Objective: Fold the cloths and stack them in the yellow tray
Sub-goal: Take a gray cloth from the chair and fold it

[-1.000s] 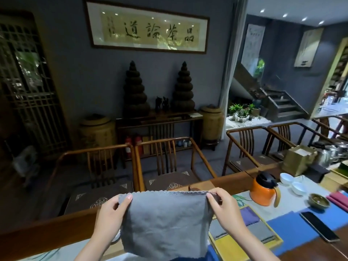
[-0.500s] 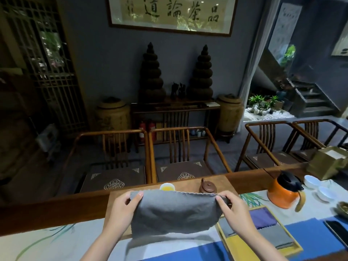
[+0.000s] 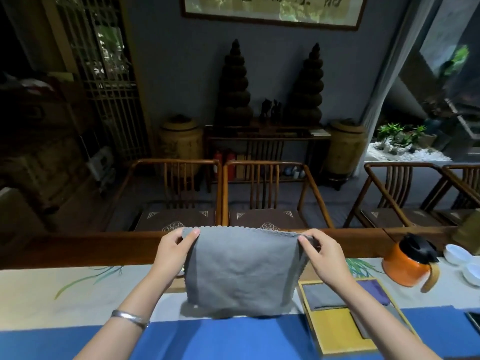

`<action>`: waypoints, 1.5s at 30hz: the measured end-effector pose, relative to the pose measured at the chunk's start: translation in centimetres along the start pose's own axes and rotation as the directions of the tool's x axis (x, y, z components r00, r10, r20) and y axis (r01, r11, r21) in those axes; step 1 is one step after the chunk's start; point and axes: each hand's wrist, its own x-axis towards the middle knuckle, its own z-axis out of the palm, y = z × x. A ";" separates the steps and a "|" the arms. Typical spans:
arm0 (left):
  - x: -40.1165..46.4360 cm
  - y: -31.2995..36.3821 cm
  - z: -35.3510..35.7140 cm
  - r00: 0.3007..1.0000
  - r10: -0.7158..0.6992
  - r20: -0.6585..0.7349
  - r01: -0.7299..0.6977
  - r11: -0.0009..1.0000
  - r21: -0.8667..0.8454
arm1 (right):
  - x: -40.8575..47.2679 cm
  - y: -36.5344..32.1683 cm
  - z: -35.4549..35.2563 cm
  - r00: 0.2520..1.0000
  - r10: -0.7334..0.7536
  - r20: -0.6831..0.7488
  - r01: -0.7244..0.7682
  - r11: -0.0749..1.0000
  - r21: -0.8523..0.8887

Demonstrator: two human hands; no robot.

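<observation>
Cloth, grey (image 3: 240,271), hangs in the air above the table, stretched out flat and facing the viewer. Its scalloped top edge runs level between two hands, and its bottom edge reaches down to the table runner, where it appears to touch or hang just above the surface. The left hand (image 3: 173,253) pinches the upper left corner between thumb and fingertips. The right hand (image 3: 323,257) pinches the upper right corner in the same way, with the cloth's side edge bunched under its fingers. A silver bangle (image 3: 130,318) circles the left wrist.

Just to the right of the cloth, under the right forearm, lies the yellow tray (image 3: 337,333). A folded grey cloth (image 3: 320,298) sits in its far left part, a folded purple cloth (image 3: 376,294) lies beside that on the right, and another grey piece (image 3: 384,326) lies nearer, partly hidden by the arm.

The table (image 3: 78,248) is long and wooden, covered by a pale runner painted with green leaves (image 3: 33,289) and, nearer the person, a blue mat (image 3: 220,339). To the right stand an orange kettle with a black lid (image 3: 407,263) and white bowls (image 3: 465,261). Beyond the table are wooden armchairs (image 3: 265,196) with dark cushions.
</observation>
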 end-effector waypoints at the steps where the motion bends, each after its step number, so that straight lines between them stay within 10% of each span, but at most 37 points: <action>1: -0.1 -0.2 -0.1 1.000 0.003 -0.002 -0.003 1.000 -0.003 | -0.1 0.1 0.1 1.000 0.001 0.003 -0.001 1.000 0.009; 11: -4.5 -7.3 -0.7 0.979 -0.124 0.162 0.129 0.992 -0.016 | -7.3 4.2 2.2 0.973 0.084 0.214 -0.109 0.988 0.109; 21: -12.4 -17.1 0.0 0.867 -0.355 0.350 0.339 0.935 0.108 | -18.6 10.6 5.2 0.775 0.279 0.568 -0.322 0.947 -0.026; 45: -4.2 -25.5 2.8 0.857 -0.404 0.320 0.241 0.863 0.443 | -10.5 15.8 15.5 0.705 0.502 0.500 -0.385 0.864 -0.324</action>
